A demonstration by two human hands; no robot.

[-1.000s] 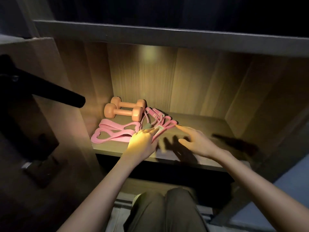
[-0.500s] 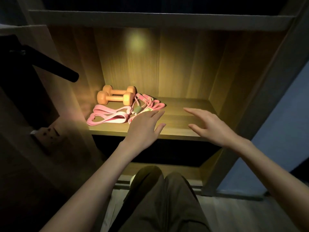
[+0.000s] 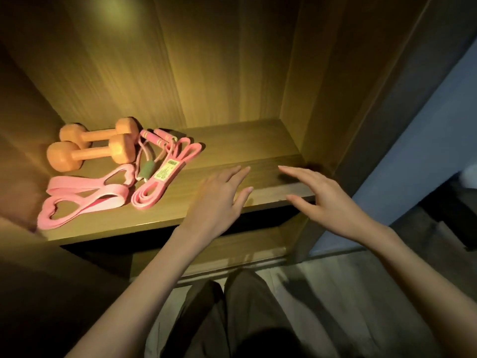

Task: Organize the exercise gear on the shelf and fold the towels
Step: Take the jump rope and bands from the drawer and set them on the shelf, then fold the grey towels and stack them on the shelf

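Two orange dumbbells lie side by side at the back left of the wooden shelf. In front of them lies a pink figure-eight band. To its right are a folded pink resistance band with a yellow label and a pink jump rope. My left hand hovers over the shelf's front, fingers straight, holding nothing, right of the bands. My right hand is spread at the shelf's right front corner, also empty. No towel is in view.
The wooden side wall of the cabinet closes the shelf on the right, with a blue wall beyond it. A lower shelf sits beneath. My knees in dark trousers are below, over a pale floor.
My left hand has come off the pink bands and both hands have drawn back and to the right. The view has swung closer and downward onto the shelf.
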